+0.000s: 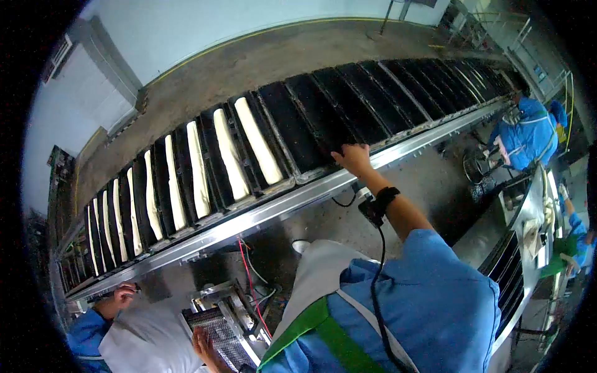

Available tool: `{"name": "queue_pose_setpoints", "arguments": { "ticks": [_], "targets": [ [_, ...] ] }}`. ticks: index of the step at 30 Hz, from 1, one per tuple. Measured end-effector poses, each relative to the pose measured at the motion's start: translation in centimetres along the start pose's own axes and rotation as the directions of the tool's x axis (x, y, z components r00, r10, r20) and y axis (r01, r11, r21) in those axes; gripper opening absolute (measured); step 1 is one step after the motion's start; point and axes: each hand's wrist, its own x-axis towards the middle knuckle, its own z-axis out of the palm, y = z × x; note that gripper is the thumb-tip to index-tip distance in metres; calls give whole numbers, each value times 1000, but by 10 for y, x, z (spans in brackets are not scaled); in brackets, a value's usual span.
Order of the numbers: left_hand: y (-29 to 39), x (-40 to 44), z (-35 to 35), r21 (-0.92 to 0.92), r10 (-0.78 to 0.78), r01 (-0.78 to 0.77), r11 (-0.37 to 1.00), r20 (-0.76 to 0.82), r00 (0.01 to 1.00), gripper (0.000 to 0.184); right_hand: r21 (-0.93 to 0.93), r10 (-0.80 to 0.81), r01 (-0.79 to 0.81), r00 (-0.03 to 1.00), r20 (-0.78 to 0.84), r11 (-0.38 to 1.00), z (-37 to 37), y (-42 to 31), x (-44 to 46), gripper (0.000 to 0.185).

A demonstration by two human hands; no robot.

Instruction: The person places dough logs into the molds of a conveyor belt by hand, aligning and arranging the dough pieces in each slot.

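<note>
My right hand (pixel 354 160), with a black band at its wrist, rests at the near rim of an empty black tray (pixel 311 130); its visible fingers are apart and hold nothing visible. My left hand (pixel 208 353) is low in the view, beside a metal mesh part (pixel 221 342), fingers loosely extended; part of it is cut off by the frame. Left of my right hand, long pale dough strips (pixel 258 143) lie singly in several black trays. More dark trays (pixel 385 93) stretch away to the right.
A metal rail (pixel 249 221) runs along the trays' near side. At lower left is a co-worker's hand (pixel 124 294). Another person in blue (pixel 528 133) is at the right end. Red and grey cables (pixel 247 267) hang near a metal frame. More people work by a table (pixel 528 248).
</note>
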Motion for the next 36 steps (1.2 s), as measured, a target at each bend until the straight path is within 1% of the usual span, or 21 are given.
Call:
{"name": "queue_pose_setpoints", "arguments": {
  "ticks": [2,3,4,7,8,10,11,14,19,24,26,27,28,29,30,31,32,33,34,35,36],
  "targets": [
    [3,-11,7,15,19,-20,1000,57,998,38,9,-202,202,979,-36,979,10,-3,-5,43],
    [12,-16,10,-82,43,-29,996,164,986,37,-48,-240,235,946,-217,971,13,-8,-12,47],
    [17,-21,18,-79,44,-31,996,159,986,37,-43,-242,239,946,-216,970,8,-12,-12,47],
    [23,-39,45,-122,-8,23,992,125,992,33,-38,-195,193,979,-61,980,-15,-20,-11,49],
    [37,-52,60,-121,-8,22,992,121,993,33,-36,-197,196,978,-60,980,-16,-18,-9,49],
    [61,-76,83,15,31,-35,999,207,978,33,-49,-269,264,945,-186,963,-19,-15,-6,49],
    [59,-81,85,49,7,-18,999,213,977,34,-56,-256,252,960,-110,966,-23,-17,-4,49],
    [55,-101,94,9,-28,26,1000,198,980,36,-28,-264,262,960,-95,965,-34,-21,-5,48],
    [66,-134,100,-6,-16,18,1000,163,986,33,9,-275,275,959,67,961,-62,-32,-4,51],
    [77,-168,122,-20,-21,20,1000,-19,1000,33,48,-286,286,906,310,957,-53,-39,10,57],
    [67,-209,124,102,-38,44,994,-60,997,36,79,-324,315,898,298,946,-67,-23,-5,55],
    [85,-218,151,86,-113,127,988,-153,982,35,17,-368,373,905,212,928,-40,-8,15,53],
    [71,-217,157,68,-132,142,988,-129,983,35,27,-448,452,873,193,892,-62,-2,19,54],
    [62,-227,173,80,-78,94,992,-178,981,34,-21,-553,552,833,-10,833,-43,13,35,56],
    [76,-231,196,118,-169,199,973,-224,960,32,-47,-571,569,814,-106,821,-40,25,55,57],
    [57,-246,196,98,-116,145,985,-253,961,30,-95,-646,639,751,-139,763,-36,31,59,58],
    [34,-247,185,16,-147,160,987,-317,937,29,-171,-707,686,684,-180,707,-32,23,60,59],
    [32,-253,198,39,-187,217,975,-374,908,28,-141,-753,747,607,-252,650,-25,32,78,60],
    [21,-264,197,3,-249,276,961,-418,873,28,-127,-742,738,623,-249,662,-25,33,86,61],
    [11,-276,211,121,-114,195,973,-481,869,27,-104,-725,726,645,-240,680,-24,37,103,61],
    [2,-286,223,112,-92,174,978,-521,849,27,-156,-697,679,701,-152,717,-33,40,114,61]
  ]
}}
